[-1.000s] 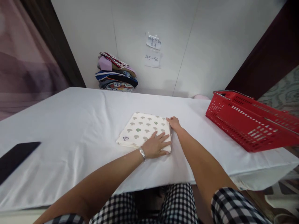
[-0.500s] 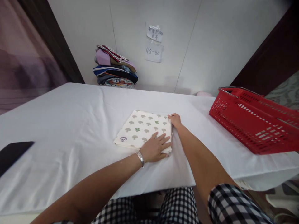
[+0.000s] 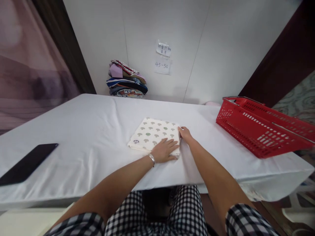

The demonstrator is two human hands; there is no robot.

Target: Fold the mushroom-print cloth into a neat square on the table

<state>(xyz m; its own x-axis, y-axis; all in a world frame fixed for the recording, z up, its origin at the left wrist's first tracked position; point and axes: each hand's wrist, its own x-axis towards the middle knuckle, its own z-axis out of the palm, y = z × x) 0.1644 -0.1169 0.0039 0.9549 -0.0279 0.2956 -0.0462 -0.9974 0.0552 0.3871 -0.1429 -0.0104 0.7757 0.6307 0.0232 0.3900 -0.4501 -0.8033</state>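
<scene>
A folded white cloth (image 3: pixel 152 132) printed with grey, green and purple mushrooms lies in a flat bundle on the covered table. My left hand (image 3: pixel 164 150) rests flat across its near right part, fingers stretched out and slightly spread; a silver bracelet circles that wrist. At the cloth's right edge, near the far corner, my right hand (image 3: pixel 185 133) is curled with its fingers closed on the edge. Some of the right fingertips are hidden by the hand and the cloth's side.
A red plastic basket (image 3: pixel 248 131) with metal handles stands on the right of the white tablecloth (image 3: pixel 81 131). To the left lies a flat black object (image 3: pixel 29 164). Beyond the far edge, a stack of folded fabrics (image 3: pixel 126 82) is against the wall below handwritten paper signs (image 3: pixel 162 65).
The camera view has shifted, bringing more of the black object and the table's near edge into sight. Both hands keep nearly the same places on the folded cloth.
</scene>
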